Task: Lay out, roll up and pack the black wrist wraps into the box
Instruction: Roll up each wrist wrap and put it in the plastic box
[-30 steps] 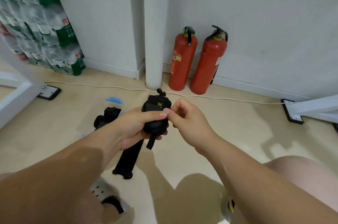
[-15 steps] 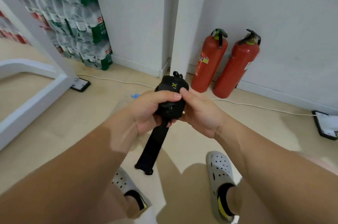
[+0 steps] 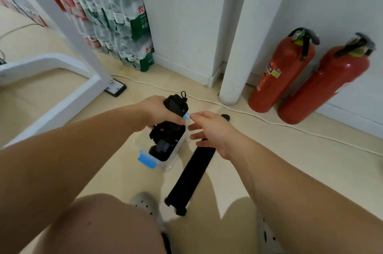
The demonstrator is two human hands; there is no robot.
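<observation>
Half a second ago both my hands were closed on the roll in mid-air. My right hand has since let go, and my left hand alone has carried it down to the box.

The box, barely seen before, now lies in full view on the floor between my arms. It is clear-walled with a blue latch at its near end.

My left arm reaches forward from the lower left. The fingers and thumb are curled tight round the roll, which sits over the far end of the box, just above the packed wraps already inside. Its cord loop sticks up at the far side.

My right arm comes in from the lower right. The hand hovers just beside the box, palm turned left, with fingers spread wide and holding nothing.

Under that hand a flat wrap lies stretched out on the floor just right of the box, its near end by my shoe.

Two extinguishers stand at the wall beyond, and a white cable runs in front of them.
</observation>
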